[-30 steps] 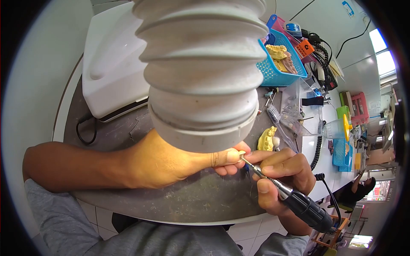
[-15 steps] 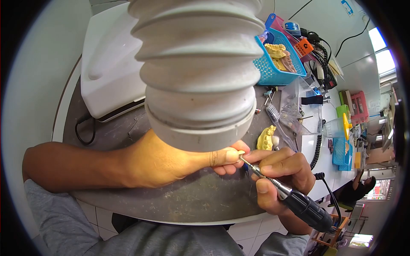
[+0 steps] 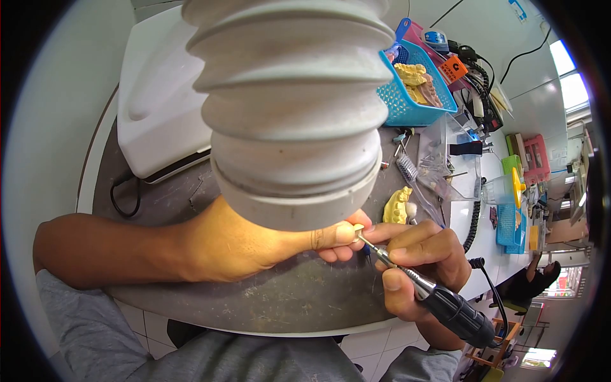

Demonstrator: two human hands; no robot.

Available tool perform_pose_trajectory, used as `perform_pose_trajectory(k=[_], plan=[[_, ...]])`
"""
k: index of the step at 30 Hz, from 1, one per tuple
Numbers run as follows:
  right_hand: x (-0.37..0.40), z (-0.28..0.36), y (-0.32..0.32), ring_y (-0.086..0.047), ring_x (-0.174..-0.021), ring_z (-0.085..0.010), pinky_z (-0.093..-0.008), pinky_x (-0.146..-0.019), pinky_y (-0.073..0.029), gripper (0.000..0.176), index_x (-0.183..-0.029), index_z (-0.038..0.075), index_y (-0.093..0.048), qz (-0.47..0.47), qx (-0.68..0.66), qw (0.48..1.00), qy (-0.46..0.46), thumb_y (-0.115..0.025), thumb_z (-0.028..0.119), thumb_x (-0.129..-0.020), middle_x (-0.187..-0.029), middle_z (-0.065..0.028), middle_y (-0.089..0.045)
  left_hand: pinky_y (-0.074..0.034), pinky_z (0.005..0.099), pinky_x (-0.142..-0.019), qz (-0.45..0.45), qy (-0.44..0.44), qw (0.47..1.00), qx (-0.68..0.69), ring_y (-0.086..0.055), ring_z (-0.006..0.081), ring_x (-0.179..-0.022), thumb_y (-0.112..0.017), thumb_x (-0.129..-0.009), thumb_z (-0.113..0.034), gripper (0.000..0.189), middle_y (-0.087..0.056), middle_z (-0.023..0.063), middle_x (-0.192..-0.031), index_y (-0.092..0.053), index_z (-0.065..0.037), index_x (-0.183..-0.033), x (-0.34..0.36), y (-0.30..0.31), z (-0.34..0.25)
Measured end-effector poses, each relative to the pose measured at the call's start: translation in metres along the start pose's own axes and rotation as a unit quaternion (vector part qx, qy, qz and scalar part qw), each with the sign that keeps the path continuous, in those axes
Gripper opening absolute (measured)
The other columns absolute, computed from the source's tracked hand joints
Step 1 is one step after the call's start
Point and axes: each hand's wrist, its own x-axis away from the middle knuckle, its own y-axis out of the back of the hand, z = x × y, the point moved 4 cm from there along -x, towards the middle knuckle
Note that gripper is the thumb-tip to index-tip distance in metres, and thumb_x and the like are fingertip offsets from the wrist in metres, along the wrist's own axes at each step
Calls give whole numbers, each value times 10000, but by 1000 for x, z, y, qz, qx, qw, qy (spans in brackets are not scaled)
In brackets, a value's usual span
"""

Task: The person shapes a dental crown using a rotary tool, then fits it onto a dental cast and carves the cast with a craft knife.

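Head view: pinches a small pale piece (image 3: 359,227) between thumb and fingertips of left hand (image 3: 242,245) just under the hose (image 3: 286,114), grips handpiece (image 3: 455,310) pen-style in right hand (image 3: 421,258), bur touching piece, so seemingly mid-grinding; next calls for light, steady strokes.

The left hand (image 3: 242,245) is pinching a small pale piece (image 3: 359,227) beneath the grey hose (image 3: 286,114) — the right hand (image 3: 417,261) is gripping a handpiece (image 3: 445,302), its tip touching that piece. A yellow cast (image 3: 396,207) is lying nearby on the surface (image 3: 299,299).
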Motion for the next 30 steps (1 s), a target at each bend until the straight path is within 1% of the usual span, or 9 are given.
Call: perform_pose_trajectory(k=[7,9,12,15,19,21,25,27,30], plan=[[0,1,-2,-680,-650,-216,-459,-729,-626,166,-872,-61,-592,9,7,1000,10,-718,-11,-777,-728,-146,-642,-504,254,-736,-5,-1,999,34,-600,110,-819,-656,-953,-134,219,-653,52,-889,-621,28,-1095,0,0,0],[1,1,-2,-678,-635,-218,-452,-720,-628,171,-860,-63,-595,-33,-5,999,-5,-729,-1,-774,-720,-144,-640,-546,284,-879,38,22,999,-24,-644,157,-968,-589,-985,-112,229,-652,132,-1046,-559,41,-1152,0,1,-4],[1,1,-2,-691,-643,-235,-437,-711,-628,182,-860,-66,-593,-24,3,1000,-1,-735,7,-773,-718,-146,-641,-546,285,-881,32,27,999,-26,-644,158,-969,-588,-985,-109,227,-652,132,-1045,-559,41,-1153,1,0,-4],[1,1,-1,-704,-662,-252,-423,-706,-627,183,-864,-64,-593,-21,10,1000,5,-735,10,-775,-718,-145,-641,-495,250,-741,10,-3,1000,18,-590,101,-831,-651,-956,-132,225,-650,47,-893,-617,30,-1108,0,-1,0],[0,1,-1,-711,-679,-265,-421,-704,-625,185,-873,-61,-593,-5,12,1000,7,-735,10,-777,-722,-149,-642,-494,251,-739,-1,7,1000,10,-588,101,-842,-651,-955,-121,228,-651,48,-904,-615,32,-1120,0,1,0],[0,1,-1,-723,-717,-291,-413,-703,-622,188,-875,-59,-595,-14,9,1000,-2,-738,10,-774,-727,-154,-645,-545,287,-886,31,26,999,-8,-643,160,-976,-583,-987,-106,233,-653,133,-1041,-556,45,-1163,1,1,-1],[1,2,3,-728,-742,-310,-407,-703,-619,195,-879,-59,-594,-15,3,1000,8,-742,11,-774,-731,-160,-648,-544,288,-890,29,28,999,26,-642,160,-981,-579,-988,-104,238,-652,133,-1042,-554,48,-1169,1,1,3],[4,3,2,-677,-926,-324,-393,-837,-569,249,-1014,-19,-479,84,41,995,-23,-665,71,-875,-820,-139,-550,-528,243,-805,-9,26,999,47,-629,117,-899,-657,-949,-110,273,-675,76,-965,-606,54,-1161,1,1,4],[4,3,2,-678,-907,-319,-406,-853,-568,245,-1013,-18,-480,98,48,994,-15,-663,67,-874,-817,-138,-552,-535,240,-797,-11,25,999,40,-640,119,-891,-672,-939,-111,286,-684,83,-973,-607,56,-1162,1,1,3]])
